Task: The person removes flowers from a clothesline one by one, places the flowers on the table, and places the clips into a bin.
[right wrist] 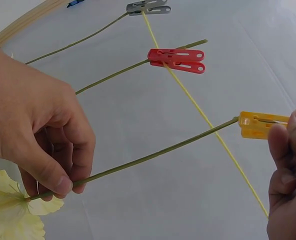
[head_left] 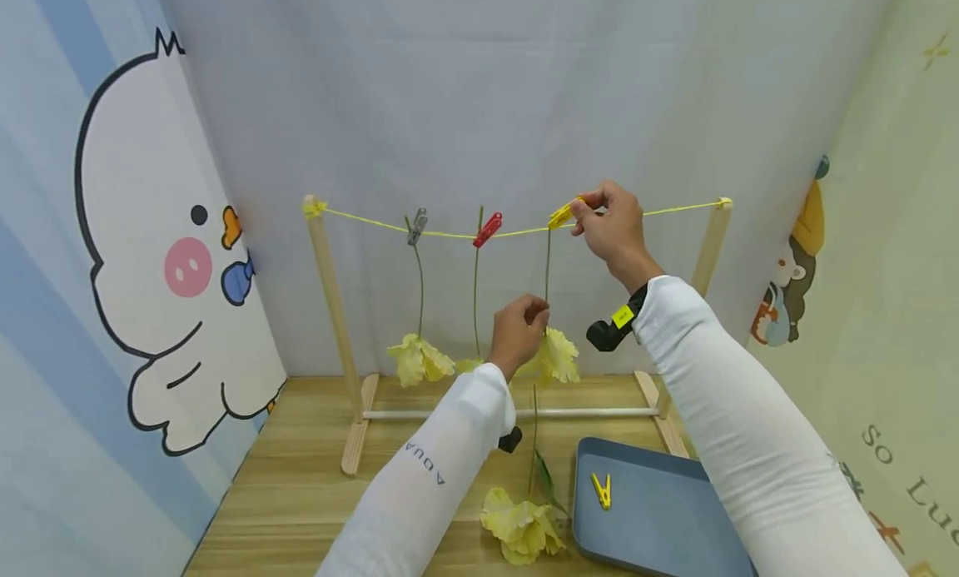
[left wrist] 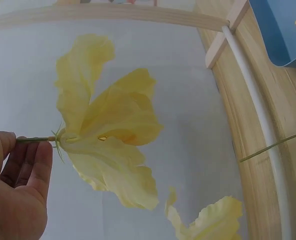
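The left hand's thumb and fingers are pinching the stem (right wrist: 160,151) of a yellow flower (left wrist: 128,110) just beside its bloom, which is hanging upside down below that hand (head_left: 519,331). The right hand (head_left: 613,227), higher up, is gripping a yellow clothespin (head_left: 560,216) between thumb and fingers. The clothespin's nose is meeting the top end of that stem, and a yellow string (right wrist: 188,95) is crossing the stem just beside the nose; whether the clothespin is touching the string, I cannot tell.

Further along the string, a red clothespin (head_left: 488,229) is holding a second stem, whose bloom is showing only in part behind the left hand. Beyond it, a grey clothespin (head_left: 417,226) is holding a third flower (head_left: 419,360), also hanging bloom down. Two wooden posts (head_left: 333,310) are carrying the string at its ends, and a white bar (head_left: 592,412) is joining their feet.

On the wooden table (head_left: 285,494), another yellow flower (head_left: 520,527) is lying between the left forearm and a blue-grey tray (head_left: 659,510). A second yellow clothespin (head_left: 604,502) is lying in the tray.
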Tool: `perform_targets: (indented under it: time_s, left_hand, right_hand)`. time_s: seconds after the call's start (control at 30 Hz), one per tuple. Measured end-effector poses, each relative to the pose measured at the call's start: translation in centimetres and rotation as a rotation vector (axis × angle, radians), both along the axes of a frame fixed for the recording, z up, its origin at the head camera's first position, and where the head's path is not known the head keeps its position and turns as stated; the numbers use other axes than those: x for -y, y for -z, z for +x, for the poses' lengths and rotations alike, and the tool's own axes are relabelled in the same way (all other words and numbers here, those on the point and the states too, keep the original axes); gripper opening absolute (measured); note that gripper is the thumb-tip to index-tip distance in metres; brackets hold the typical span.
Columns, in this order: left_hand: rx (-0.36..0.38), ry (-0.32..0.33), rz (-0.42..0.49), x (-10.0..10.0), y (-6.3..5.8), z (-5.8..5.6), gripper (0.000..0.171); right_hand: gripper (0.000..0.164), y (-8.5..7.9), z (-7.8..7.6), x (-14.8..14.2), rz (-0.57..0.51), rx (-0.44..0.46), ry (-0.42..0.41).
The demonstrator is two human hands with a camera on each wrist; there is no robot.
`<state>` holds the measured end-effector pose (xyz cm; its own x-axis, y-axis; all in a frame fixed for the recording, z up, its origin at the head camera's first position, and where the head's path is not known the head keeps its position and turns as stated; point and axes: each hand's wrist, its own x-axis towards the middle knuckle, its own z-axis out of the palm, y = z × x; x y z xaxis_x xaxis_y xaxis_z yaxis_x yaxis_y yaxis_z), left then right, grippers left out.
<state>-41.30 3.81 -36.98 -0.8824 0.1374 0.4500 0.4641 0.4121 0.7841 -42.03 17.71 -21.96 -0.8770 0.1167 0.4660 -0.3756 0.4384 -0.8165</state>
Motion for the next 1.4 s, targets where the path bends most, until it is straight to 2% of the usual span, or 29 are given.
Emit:
perform_targets:
  time_s: [0.27,0.43,0.6,0.9,1.1,1.23,1.4]
  left_hand:
    - [0.011,0.038,-0.016,-0.3,0.3,1.2,0.014]
    - [0.048,0.066,-0.037,-0.1,0.8,2.2,0.014]
    - [0.120,0.093,-0.051,0.3,2.0,3.0,0.013]
    - [0.340,0.205,0.000,0.5,4.4,4.1,0.009]
    - [0.450,0.235,-0.098,0.4,5.9,4.6,0.010]
    - [0.521,0.265,-0.092,0.4,7.0,5.0,0.009]
    - [0.595,0.249,-0.093,0.9,9.0,5.4,0.011]
  right_hand:
    - [0.018,-0.3,1.2,-1.8,-0.102,-0.013,-0.015]
    - [0.024,0.7,1.9,-3.1,-0.101,0.032,-0.017]
    - [0.035,3.4,2.6,-4.7,-0.037,0.101,0.002]
    - [0.049,9.6,4.0,-7.2,0.131,0.342,0.065]
    - [0.048,13.9,4.7,-8.2,0.159,0.461,0.075]
    - [0.046,16.4,5.2,-8.4,0.164,0.517,0.081]
    - [0.046,19.5,6.0,-8.4,0.209,0.561,0.092]
